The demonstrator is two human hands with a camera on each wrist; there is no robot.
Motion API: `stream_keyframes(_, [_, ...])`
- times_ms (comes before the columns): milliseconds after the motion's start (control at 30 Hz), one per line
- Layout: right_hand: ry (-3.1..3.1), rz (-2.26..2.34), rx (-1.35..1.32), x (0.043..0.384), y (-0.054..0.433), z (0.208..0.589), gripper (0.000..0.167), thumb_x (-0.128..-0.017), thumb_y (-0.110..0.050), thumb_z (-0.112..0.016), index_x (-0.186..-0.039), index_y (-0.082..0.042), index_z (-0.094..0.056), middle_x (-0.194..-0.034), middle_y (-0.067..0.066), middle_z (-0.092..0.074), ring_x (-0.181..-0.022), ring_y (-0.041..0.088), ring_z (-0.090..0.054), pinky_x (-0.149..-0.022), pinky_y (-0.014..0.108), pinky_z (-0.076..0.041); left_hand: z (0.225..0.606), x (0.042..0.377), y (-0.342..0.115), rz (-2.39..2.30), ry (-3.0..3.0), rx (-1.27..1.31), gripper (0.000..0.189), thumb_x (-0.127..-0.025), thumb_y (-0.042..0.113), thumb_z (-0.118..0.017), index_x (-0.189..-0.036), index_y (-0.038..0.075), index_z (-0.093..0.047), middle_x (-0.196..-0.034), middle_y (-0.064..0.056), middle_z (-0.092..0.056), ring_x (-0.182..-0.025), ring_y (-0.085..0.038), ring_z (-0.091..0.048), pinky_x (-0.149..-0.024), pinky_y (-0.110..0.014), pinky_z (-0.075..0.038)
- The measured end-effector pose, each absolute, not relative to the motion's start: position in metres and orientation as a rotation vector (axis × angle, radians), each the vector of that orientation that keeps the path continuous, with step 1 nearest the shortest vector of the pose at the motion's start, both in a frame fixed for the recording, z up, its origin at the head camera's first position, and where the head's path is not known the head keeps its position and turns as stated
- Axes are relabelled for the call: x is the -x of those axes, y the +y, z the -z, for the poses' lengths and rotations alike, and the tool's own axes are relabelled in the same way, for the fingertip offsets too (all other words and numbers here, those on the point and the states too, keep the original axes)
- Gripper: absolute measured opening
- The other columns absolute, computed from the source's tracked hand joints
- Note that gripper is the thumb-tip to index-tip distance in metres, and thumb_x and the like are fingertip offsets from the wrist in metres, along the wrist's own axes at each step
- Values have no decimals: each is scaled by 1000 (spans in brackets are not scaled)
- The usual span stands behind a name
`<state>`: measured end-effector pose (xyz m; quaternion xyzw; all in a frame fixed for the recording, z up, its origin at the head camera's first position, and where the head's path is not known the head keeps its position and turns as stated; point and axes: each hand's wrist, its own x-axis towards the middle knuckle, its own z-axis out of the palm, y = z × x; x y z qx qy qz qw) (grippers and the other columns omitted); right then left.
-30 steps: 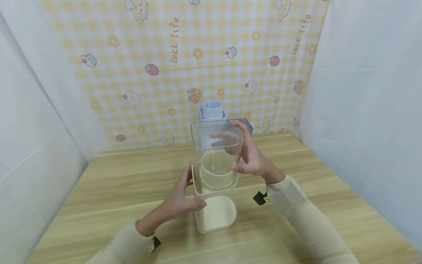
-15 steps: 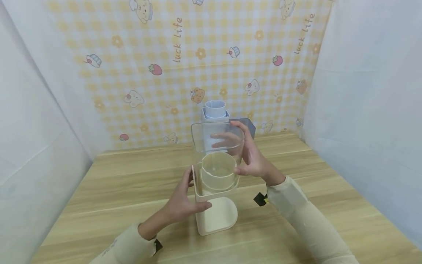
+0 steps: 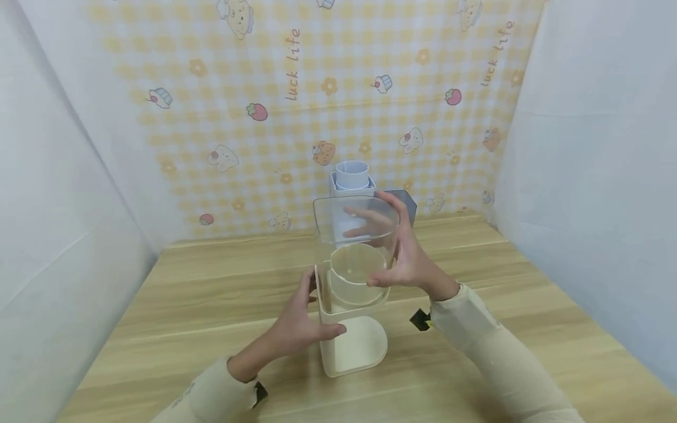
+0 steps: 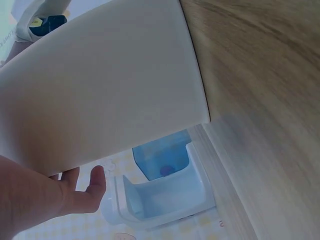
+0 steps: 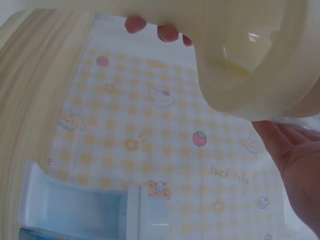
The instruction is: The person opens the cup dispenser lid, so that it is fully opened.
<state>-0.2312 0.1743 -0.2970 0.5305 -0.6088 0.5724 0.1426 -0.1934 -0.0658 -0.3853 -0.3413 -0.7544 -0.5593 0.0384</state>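
On the counter (image 3: pixel 211 294), near the middle, stands a smooth, plain cream stand (image 3: pixel 359 343) with a tall back and a foot rounded on its right. Its upper part carries a glassy, see-through bin (image 3: pixel 329 232) with soft corners. The right hand (image 3: pixel 415 258) grips the bin's right side, fingers spread; the left hand (image 3: pixel 296 323) holds the stand's left side, fingers partly curled, thumb in front. Through the bin shows a round cream collar (image 3: pixel 351 294).

An open-topped clear container (image 3: pixel 353 235) rises above the upright cream stand (image 3: pixel 361 346).
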Motion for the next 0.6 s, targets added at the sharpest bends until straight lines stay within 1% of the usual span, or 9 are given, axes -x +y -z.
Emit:
stream_keyframes(100, [-1744, -1653, -1530, 230, 175, 298, 112, -75, -39, -87, -152, -19, -8, -146, 33, -41, -115, 38, -62, -92, 58, -50, 386, 193, -65, 1718, -2333, 1044, 105, -70, 35, -87, -150, 10, -24, -134, -7, -51, -124, -30, -47, -94, -52, -42])
stream_keyframes(200, [-1755, -1640, -1512, 229, 176, 298, 111, -72, -46, -87, -150, -21, -12, -141, 35, -45, -114, 38, -62, -92, 57, -50, 386, 193, -65, 1721, -2339, 1045, 107, -70, 33, -88, -151, 8, -22, -135, -8, -51, -124, -31, -47, -94, -51, -41])
stream_keyframes(267, [-1763, -1630, -1489, 228, 176, 297, 112, -69, -50, -87, -148, -20, -13, -140, 35, -46, -115, 38, -62, -92, 56, -51, 387, 193, -64, 1706, -2339, 1055, 107, -71, 34, -87, -151, 7, -22, -136, -9, -50, -124, -31, -46, -94, -51, -41])
stream_keyframes(333, [-1777, -1622, -1454, 226, 175, 296, 112, -69, -50, -87, -147, -19, -13, -140, 32, -48, -115, 37, -62, -92, 55, -51, 387, 194, -64, 1688, -2334, 1068, 106, -72, 34, -87, -151, 8, -22, -136, -9, -50, -124, -30, -47, -93, -51, -42])
stream_keyframes(433, [-1774, -1640, -1422, 224, 172, 295, 110, -70, -44, -89, -146, -17, -13, -140, 25, -51, -114, 38, -62, -92, 56, -50, 386, 195, -63, 1656, -2339, 1065, 103, -72, 35, -86, -151, 11, -23, -133, -7, -51, -122, -28, -47, -92, -50, -43])
stream_keyframes(500, [-1767, -1660, -1414, 223, 170, 295, 108, -71, -41, -89, -145, -17, -14, -139, 21, -53, -111, 38, -64, -93, 56, -50, 385, 195, -62, 1645, -2350, 1051, 102, -72, 35, -86, -150, 12, -24, -132, -5, -51, -121, -26, -48, -91, -50, -44])
stream_keyframes(600, [-1761, -1671, -1408, 222, 169, 295, 106, -72, -41, -88, -144, -18, -14, -136, 13, -56, -109, 37, -65, -92, 56, -51, 385, 196, -61, 1620, -2377, 1036, 100, -72, 34, -86, -148, 12, -25, -131, -4, -50, -121, -24, -48, -93, -51, -45])
